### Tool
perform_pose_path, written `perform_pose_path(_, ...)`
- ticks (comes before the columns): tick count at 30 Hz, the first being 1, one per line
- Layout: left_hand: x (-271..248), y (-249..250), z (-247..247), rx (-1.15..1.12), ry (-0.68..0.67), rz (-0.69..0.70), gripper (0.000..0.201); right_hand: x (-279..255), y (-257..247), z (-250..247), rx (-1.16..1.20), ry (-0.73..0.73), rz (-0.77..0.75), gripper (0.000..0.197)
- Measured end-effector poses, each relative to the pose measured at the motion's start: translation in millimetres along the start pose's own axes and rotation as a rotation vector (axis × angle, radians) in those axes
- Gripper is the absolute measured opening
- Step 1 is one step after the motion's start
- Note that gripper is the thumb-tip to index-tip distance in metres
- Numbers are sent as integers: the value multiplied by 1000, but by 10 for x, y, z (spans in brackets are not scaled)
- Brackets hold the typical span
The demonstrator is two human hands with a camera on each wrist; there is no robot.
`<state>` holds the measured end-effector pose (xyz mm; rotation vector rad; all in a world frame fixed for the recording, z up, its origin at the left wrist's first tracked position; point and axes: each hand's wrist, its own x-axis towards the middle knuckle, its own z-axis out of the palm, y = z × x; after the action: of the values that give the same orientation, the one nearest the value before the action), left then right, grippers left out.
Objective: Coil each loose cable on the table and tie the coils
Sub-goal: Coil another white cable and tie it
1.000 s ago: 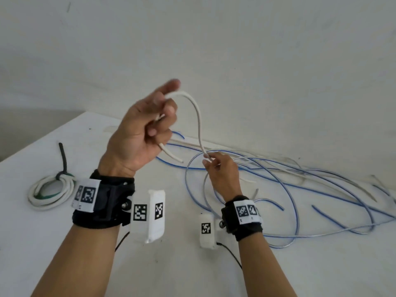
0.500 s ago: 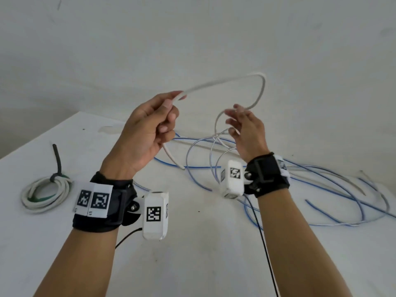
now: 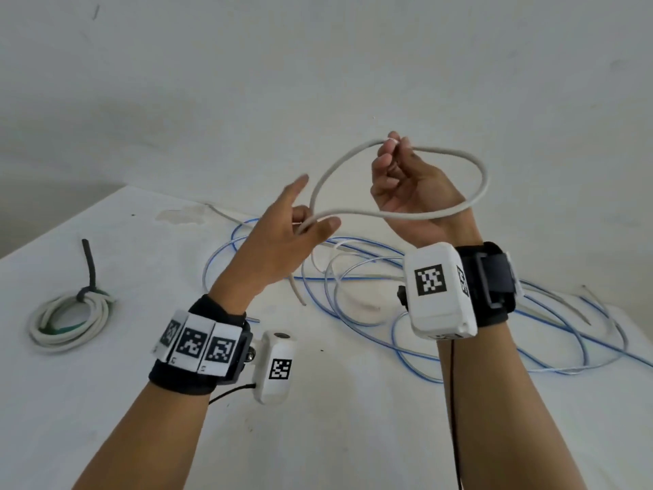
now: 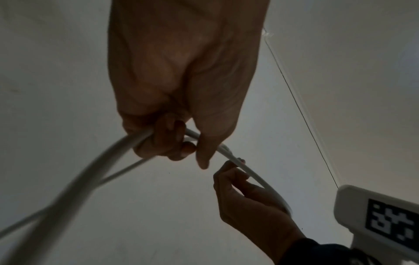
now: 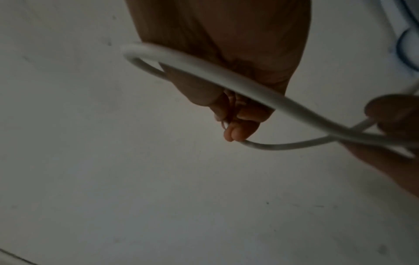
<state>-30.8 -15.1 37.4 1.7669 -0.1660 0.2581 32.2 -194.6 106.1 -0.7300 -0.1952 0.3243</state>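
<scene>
Both hands are raised above the white table. My left hand pinches a white cable where two strands cross, its index finger pointing up. My right hand, palm toward me, pinches the same cable at the top with its fingertips; the cable loops out to the right and round the back of that wrist. In the left wrist view the left fingers curl round the white cable. In the right wrist view the right fingertips hold the white cable. The cable's tail hangs toward the table.
A tangle of loose blue cables and thin white ones spreads over the table's middle and right. At the left lies a white coil, tied with a dark strap. A plain wall stands behind the table.
The right hand rose from the table with the white cable, turned palm toward me and swung a loop round to the right. The left hand kept its hold and dropped slightly.
</scene>
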Motion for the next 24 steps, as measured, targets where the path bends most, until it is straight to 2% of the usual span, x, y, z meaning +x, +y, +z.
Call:
perform_pose_path(2,14,-14,-18,87,1,-5,30,9,47,-13,6,24,5,21)
perform_pose_path(3,11,-11,-47,103,7,6,18,29,73,-55,-40,58,-45,20)
perform_pose_path(5,-4,10,-96,-24,10,-5,25,62,175,-209,-290,146,-188,18)
perform_pose_path(7,-1,65,-137,-259,33,-11,29,17,396,-370,-678,156,-216,20)
perform_pose_path(10,-3,213,-190,-515,122,41,29,-108,798,-649,-1163,-30,1,31)
perform_pose_path(11,-18,255,-222,-573,149,62,28,-133,915,-719,-1264,-93,62,33)
perform_pose_path(13,-41,308,-310,-659,185,67,28,-123,1075,-820,-1379,-125,101,27)
perform_pose_path(16,-48,299,-466,-651,244,60,28,-106,1123,-859,-1303,-46,-35,14)
perform_pose_path(18,-53,272,-567,-530,285,90,27,-110,1078,-826,-1108,82,-166,17)
perform_pose_path(21,-78,276,-599,-381,273,117,25,-74,1014,-715,-791,241,-299,19)
perform_pose_path(24,-102,280,-556,-328,242,91,29,-49,1003,-558,-551,204,-376,23)
